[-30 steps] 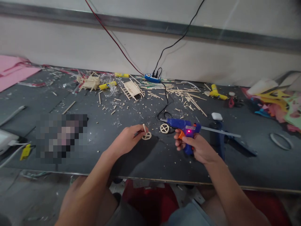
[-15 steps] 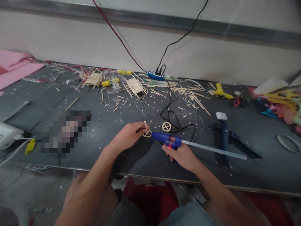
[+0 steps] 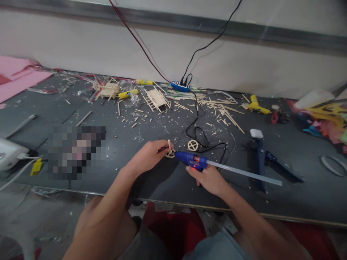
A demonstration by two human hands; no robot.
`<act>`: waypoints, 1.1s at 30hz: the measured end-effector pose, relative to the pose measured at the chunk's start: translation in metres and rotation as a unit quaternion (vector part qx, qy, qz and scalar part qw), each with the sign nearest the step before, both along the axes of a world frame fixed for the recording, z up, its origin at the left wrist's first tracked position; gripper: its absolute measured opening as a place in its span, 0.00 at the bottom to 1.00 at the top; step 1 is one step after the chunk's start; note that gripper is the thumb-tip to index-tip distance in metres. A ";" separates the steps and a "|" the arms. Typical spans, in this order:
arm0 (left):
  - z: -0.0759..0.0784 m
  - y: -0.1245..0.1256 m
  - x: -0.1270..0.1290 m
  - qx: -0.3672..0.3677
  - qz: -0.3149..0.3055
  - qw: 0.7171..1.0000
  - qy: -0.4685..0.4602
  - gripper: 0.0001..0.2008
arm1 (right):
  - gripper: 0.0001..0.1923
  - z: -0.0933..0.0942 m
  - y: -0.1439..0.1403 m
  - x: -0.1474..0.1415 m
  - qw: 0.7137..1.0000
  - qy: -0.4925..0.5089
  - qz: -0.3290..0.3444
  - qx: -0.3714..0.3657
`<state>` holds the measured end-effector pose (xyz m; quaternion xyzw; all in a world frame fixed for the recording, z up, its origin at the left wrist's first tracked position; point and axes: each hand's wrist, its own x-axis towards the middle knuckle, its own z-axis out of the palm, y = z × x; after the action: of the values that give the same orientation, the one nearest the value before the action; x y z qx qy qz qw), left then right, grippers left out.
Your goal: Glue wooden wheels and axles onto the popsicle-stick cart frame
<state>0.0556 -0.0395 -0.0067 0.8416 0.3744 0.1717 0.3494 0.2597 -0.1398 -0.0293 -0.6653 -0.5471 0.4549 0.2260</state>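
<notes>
Hands both gripping: right hand [image 3: 208, 177] around a blue glue gun [image 3: 187, 159], left hand [image 3: 153, 153] pinching a short stick [image 3: 169, 143] roughly upright. Dark surface [image 3: 292, 200] beneath; work nearer its front edge than its back. Gun likely heaviest, rigid, hot-tipped: hold by handle. Clear glue stick [image 3: 244, 172] juts from its rear toward the surface's right edge. Spoked wooden wheel [image 3: 170, 156] below left fingertips, at the nozzle; contact unclear. Second wheel [image 3: 192, 145] lies beyond the gun, toward the back edge. Wheels look light, stiff, brittle at joints; take by rim. Short stick probably snaps easily; pinch high, clear of nozzle.
</notes>
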 end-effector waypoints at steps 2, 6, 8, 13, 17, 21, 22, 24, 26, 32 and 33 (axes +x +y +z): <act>0.000 0.000 0.000 0.001 0.000 1.000 -0.001 0.11 | 0.16 0.000 0.000 0.000 1.000 -0.005 -0.001 0.000; -0.001 0.000 -0.001 -0.002 0.000 1.000 0.001 0.11 | 0.17 0.000 0.000 0.000 1.000 -0.009 -0.005 -0.008; 0.000 -0.001 -0.001 -0.001 -0.001 1.000 0.003 0.11 | 0.17 0.000 0.000 0.000 1.000 -0.010 -0.007 -0.009; 0.001 -0.001 0.000 -0.002 -0.004 1.000 0.005 0.11 | 0.18 0.001 0.000 -0.001 1.000 -0.018 -0.006 -0.012; 0.001 -0.001 0.000 0.000 -0.001 1.000 0.005 0.12 | 0.17 0.001 0.001 -0.001 1.000 -0.023 -0.009 -0.015; 0.000 -0.001 0.000 0.002 -0.005 1.000 0.004 0.12 | 0.17 0.001 0.001 -0.001 1.000 -0.019 -0.006 -0.007; 0.000 -0.001 -0.001 0.003 -0.005 1.000 0.004 0.12 | 0.17 0.001 0.001 -0.001 1.000 -0.019 -0.004 -0.006; -0.001 -0.001 -0.001 0.003 -0.009 1.000 0.002 0.12 | 0.17 0.001 0.001 -0.001 1.000 -0.021 -0.003 -0.008; -0.001 0.000 -0.001 0.004 -0.011 1.000 -0.002 0.12 | 0.16 0.002 0.001 -0.001 1.000 -0.020 -0.005 -0.008; 0.000 -0.001 0.000 0.002 -0.002 1.000 0.002 0.11 | 0.17 0.004 0.001 -0.001 1.000 -0.019 -0.008 -0.014; 0.000 -0.001 0.000 0.003 -0.003 1.000 0.002 0.11 | 0.17 0.004 0.001 -0.001 1.000 -0.024 -0.008 -0.015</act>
<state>0.0552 -0.0405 -0.0068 0.8440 0.3723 0.1700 0.3468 0.2584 -0.1391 -0.0249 -0.6835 -0.5401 0.4455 0.2063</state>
